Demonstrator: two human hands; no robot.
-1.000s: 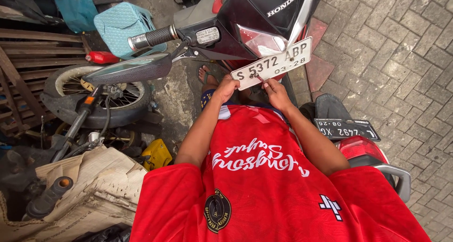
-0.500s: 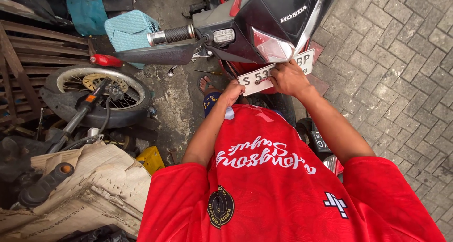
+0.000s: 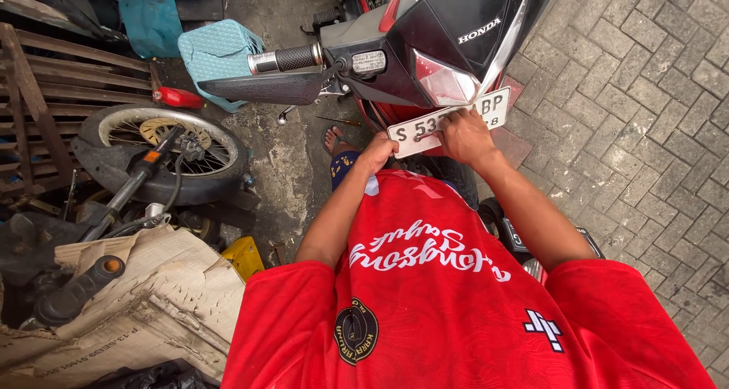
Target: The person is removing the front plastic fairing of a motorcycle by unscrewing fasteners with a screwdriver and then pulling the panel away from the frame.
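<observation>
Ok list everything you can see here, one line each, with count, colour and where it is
number plate: one, white, held against the motorcycle's front under the headlight
motorcycle: one, red and black, top centre, facing the person
handlebar grip: one, black, left of the headlight
spoked wheel: one, black tyre with gold disc, left on the ground
wooden pallet: one, brown, upper left
cardboard: one sheet, tan, lower left
teal seat pad: one, top, behind the grip
second plate: one, dark, partly hidden by the right arm
paving bricks: many, grey, right side
left hand: grips the plate's left end
right hand: presses on the plate's middle
</observation>
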